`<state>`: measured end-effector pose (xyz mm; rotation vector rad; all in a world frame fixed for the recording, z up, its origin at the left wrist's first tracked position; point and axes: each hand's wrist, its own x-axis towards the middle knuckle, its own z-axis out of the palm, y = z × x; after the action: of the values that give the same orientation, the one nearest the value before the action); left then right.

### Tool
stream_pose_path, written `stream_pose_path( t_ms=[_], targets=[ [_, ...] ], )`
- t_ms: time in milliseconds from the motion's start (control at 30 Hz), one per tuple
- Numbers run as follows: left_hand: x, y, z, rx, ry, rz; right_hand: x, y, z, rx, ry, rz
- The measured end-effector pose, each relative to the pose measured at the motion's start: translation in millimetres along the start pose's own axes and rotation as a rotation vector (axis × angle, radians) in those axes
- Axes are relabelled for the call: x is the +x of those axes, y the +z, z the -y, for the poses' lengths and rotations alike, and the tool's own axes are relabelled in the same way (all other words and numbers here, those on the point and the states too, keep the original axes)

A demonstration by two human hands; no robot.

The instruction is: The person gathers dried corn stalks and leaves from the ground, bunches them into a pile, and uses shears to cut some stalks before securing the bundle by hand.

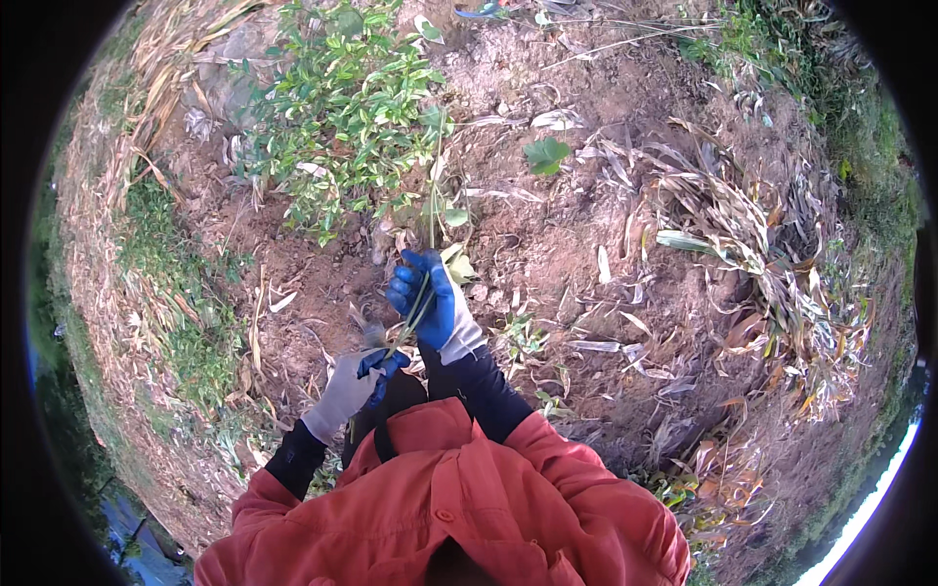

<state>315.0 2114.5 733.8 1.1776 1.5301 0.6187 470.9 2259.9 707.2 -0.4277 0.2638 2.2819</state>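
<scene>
Both of my hands wear white knit gloves with blue coating. My left hand (350,387) is low in front of my body, its fingers pinched around the lower end of some thin green plant stems (412,319). Just above and to the right, my right hand (432,300) curls palm-up, with the same stems running across its palm under the bent fingers. The stems continue upward past the fingertips as a trailing vine (434,198) with a few round leaves. A pale yellow-green leaf (460,268) sits beside my right fingers.
A leafy green bush (344,117) grows ahead on the left. Dry corn stalks (740,212) lie heaped on the right, with more straw (157,88) at the far left. Reddish bare soil (527,256) carries scattered dry husks. A lobed green leaf (546,155) stands ahead. Something blue (478,10) lies at the top edge.
</scene>
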Motion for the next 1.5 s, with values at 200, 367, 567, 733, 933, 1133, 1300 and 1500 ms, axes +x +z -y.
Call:
stream_pose_path(
  t_ms=[200,367,567,733,933,1133,1300,1500],
  targets=[
    [-171.5,-32.1,31.4,-0.074,-0.142,-0.129,33.7,30.1,-22.7,-0.232,-0.267,-0.192],
    [-262.0,-28.7,69.9,-0.117,-0.213,-0.26,-3.4,64.0,-179.1,-0.637,-0.078,-0.032],
    [-269.4,-28.0,50.1,-0.742,0.109,-0.723,-94.5,30.6,-340.2,-0.808,0.129,0.244],
    [-328.7,16.1,58.7,-0.77,0.051,-0.98,-111.5,29.8,-360.3,-0.845,0.179,0.264],
    [-379.1,55.0,60.1,-1.051,0.084,-0.911,-138.7,10.3,-396.0,-1.219,0.237,0.412],
    [-373.2,43.4,85.9,-1.227,0.153,-1.371,-177.3,-12.6,-443.0,-1.507,0.306,0.561],
    [-378.9,44.3,95.8,-1.283,0.182,-1.475,-114.7,-66.2,-474.4,-2.053,-0.235,0.887],
    [-427.7,55.9,83.9,-0.994,0.165,-1.556,21.8,-39.3,-462.5,-1.653,0.35,0.183]
  ],
)
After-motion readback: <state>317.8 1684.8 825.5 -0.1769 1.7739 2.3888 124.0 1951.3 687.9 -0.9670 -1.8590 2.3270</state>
